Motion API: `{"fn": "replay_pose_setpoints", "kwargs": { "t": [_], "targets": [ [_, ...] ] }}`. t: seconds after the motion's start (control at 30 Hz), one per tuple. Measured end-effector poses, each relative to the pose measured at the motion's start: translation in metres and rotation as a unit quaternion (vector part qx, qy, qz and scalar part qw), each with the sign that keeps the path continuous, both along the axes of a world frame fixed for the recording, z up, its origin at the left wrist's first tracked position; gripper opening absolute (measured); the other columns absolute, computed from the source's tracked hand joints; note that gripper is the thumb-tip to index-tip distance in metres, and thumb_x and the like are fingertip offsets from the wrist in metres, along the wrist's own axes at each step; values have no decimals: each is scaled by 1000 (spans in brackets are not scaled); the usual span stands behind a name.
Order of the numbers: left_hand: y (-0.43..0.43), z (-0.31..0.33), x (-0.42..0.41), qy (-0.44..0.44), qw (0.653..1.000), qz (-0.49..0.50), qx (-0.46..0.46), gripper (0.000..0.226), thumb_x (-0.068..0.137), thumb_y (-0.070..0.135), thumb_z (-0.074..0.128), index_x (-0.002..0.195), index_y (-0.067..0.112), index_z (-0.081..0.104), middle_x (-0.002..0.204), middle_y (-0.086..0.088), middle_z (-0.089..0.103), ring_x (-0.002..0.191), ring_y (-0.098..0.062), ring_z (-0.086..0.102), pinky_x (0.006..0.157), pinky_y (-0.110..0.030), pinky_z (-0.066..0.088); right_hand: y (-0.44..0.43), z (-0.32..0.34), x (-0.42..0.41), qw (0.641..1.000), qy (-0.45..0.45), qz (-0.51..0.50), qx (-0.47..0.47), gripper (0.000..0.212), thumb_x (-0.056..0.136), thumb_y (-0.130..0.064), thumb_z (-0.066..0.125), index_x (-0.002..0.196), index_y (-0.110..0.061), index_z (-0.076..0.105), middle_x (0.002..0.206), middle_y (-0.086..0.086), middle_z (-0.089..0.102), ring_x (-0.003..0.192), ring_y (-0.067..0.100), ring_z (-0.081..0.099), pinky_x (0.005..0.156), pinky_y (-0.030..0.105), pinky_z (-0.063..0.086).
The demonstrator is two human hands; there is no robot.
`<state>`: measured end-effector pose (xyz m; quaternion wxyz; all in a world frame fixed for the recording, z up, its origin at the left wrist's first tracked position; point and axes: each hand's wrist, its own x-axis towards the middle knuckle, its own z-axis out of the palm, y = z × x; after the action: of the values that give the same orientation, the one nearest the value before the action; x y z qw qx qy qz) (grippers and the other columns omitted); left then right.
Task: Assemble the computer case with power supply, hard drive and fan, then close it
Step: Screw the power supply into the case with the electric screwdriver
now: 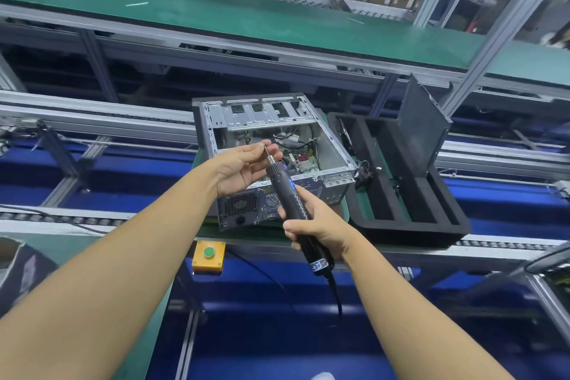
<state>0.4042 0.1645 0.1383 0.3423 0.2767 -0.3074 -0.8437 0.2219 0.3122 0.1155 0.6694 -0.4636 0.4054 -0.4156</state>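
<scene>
An open computer case lies on its side on a green pallet, its inside facing up with a motherboard and loose cables showing. My right hand grips a black electric screwdriver, held tilted above the case's near side. My left hand is at the screwdriver's metal bit, fingertips pinching the tip; whether a screw sits there is too small to tell. The case's dark side panel leans upright at the right.
A black foam tray with long slots sits right of the case, a small cable part on it. A yellow box with a green button hangs under the pallet's front edge. Conveyor rails and a green belt run behind.
</scene>
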Motion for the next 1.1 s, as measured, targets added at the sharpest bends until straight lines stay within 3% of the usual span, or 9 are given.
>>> {"fn": "replay_pose_setpoints", "kwargs": {
  "t": [0.27, 0.4, 0.5, 0.6, 0.7, 0.77, 0.83, 0.97, 1.1],
  "targets": [
    [-1, -4, 8, -95, 995, -2, -26, 20, 100, 10, 51, 116, 3, 61, 115, -12, 72, 105, -23, 71, 73, -30, 60, 3, -22, 21, 1000, 21, -12, -3, 76, 81, 1, 76, 143, -30, 44, 106, 6, 55, 66, 19, 58, 59, 32, 55],
    [-5, -4, 24, -226, 968, -33, -104, 19, 99, 12, 55, 110, 3, 67, 108, -14, 74, 91, -19, 74, 69, -27, 59, 6, -35, 30, 1000, 22, -22, -4, 79, 81, 2, 75, 147, -26, 40, 107, 7, 55, 65, 17, 59, 59, 32, 55],
    [-8, -6, 36, -351, 910, 4, -220, 17, 97, 18, 63, 101, 4, 73, 90, -12, 75, 76, -16, 73, 62, -24, 57, 9, -43, 32, 999, 15, -31, 2, 76, 82, 3, 74, 146, -24, 43, 104, 5, 57, 64, 18, 58, 58, 31, 55],
    [-12, -10, 46, -482, 797, 87, -354, 16, 96, 35, 61, 94, 24, 74, 83, 5, 75, 76, -8, 68, 61, -25, 52, 13, -54, 31, 999, 12, -33, 14, 77, 80, 2, 74, 145, -27, 45, 101, 2, 59, 64, 19, 57, 57, 31, 55],
    [-21, -22, 45, -579, 673, 51, -457, 30, 95, 48, 56, 113, 28, 69, 123, 5, 64, 115, -15, 58, 94, -37, 48, 19, -68, 29, 999, 32, -25, 26, 77, 78, -1, 75, 141, -36, 49, 100, 0, 59, 64, 18, 56, 59, 32, 55],
    [-28, -31, 40, -636, 614, -17, -467, 52, 95, 55, 51, 136, 24, 57, 153, -2, 39, 141, -22, 34, 115, -44, 30, 24, -80, 28, 998, 44, -17, 36, 76, 78, -3, 74, 138, -43, 50, 98, -3, 60, 63, 19, 56, 59, 33, 55],
    [-36, -39, 38, -674, 589, -54, -443, 61, 99, 56, 43, 148, 21, 42, 162, -3, 23, 148, -22, 20, 118, -45, 24, 30, -91, 28, 997, 57, -11, 52, 78, 77, -5, 75, 138, -47, 49, 98, -3, 61, 65, 19, 57, 60, 34, 55],
    [-48, -60, 46, -688, 543, -105, -471, 51, 104, 42, 33, 147, 17, 36, 158, -6, 25, 145, -21, 19, 116, -47, 25, 39, -110, 31, 993, 92, 3, 78, 82, 78, -11, 77, 142, -50, 44, 99, -4, 62, 69, 22, 58, 65, 38, 54],
    [-46, -80, 51, -671, 581, -30, -459, 51, 102, 44, 34, 151, 31, 31, 163, 10, 17, 151, -13, 3, 117, -54, 18, 40, -116, 41, 992, 96, 16, 80, 85, 77, -11, 76, 144, -49, 42, 99, -4, 62, 65, 25, 60, 63, 38, 54]
  ]
}}
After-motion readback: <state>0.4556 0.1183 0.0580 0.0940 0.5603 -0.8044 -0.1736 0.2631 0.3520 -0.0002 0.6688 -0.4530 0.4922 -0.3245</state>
